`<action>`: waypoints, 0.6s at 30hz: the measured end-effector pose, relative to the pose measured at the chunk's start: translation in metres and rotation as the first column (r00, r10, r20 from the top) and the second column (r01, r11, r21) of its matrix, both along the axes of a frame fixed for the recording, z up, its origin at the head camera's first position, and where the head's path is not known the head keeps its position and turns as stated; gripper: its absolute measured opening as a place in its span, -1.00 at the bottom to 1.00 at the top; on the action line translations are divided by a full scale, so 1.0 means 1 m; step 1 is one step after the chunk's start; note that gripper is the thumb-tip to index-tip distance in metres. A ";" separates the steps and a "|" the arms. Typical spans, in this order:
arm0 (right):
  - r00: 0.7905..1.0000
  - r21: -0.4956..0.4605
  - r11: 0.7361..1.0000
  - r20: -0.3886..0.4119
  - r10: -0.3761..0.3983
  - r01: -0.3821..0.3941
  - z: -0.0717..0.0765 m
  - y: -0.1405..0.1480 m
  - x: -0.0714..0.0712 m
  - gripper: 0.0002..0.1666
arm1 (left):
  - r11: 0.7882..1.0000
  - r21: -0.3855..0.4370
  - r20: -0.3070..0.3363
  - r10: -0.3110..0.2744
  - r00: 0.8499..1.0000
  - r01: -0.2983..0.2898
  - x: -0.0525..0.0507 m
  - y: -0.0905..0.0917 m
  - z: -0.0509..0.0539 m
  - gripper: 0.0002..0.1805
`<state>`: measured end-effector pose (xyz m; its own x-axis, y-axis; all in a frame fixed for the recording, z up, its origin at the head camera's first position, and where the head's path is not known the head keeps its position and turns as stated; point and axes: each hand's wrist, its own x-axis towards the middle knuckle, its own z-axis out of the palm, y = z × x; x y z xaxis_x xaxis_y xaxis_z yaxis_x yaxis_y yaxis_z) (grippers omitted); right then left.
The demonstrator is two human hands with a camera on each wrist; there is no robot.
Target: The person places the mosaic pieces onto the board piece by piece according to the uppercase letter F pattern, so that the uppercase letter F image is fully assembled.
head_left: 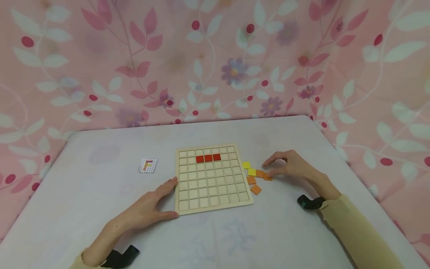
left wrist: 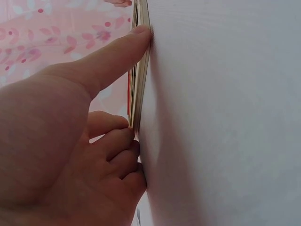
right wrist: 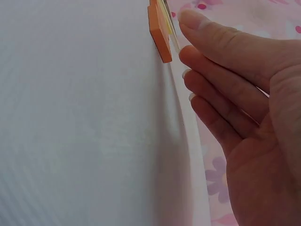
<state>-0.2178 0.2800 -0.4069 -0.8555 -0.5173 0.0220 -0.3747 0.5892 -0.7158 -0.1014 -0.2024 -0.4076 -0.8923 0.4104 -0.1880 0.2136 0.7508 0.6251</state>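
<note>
One flat, square orange tile [head_left: 268, 178], no long axis evident, just under the thumb tip of the nearer right hand [head_left: 297, 166], its fingers parted, gripping nothing; left hand [head_left: 146, 209], farther off, touches the square, gridded, pale wooden board [head_left: 215, 191] with extended fingers.

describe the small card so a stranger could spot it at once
On the white table, find the pale grid board. To its left, beyond the left hand, lies a small white card. Unlike the board, its tiny grid is printed, with a coloured shape.
</note>
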 end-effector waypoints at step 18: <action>0.992 -0.018 1.000 -0.128 0.010 -0.012 -0.011 0.006 -0.004 -0.71 | 1.000 -0.010 0.001 0.003 1.000 -0.003 0.000 -0.001 -0.002 0.14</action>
<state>-0.2218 0.2861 -0.4178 -0.8394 -0.5250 0.1405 -0.4701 0.5716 -0.6725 -0.1009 -0.2033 -0.4092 -0.8936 0.4054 -0.1927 0.2107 0.7578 0.6175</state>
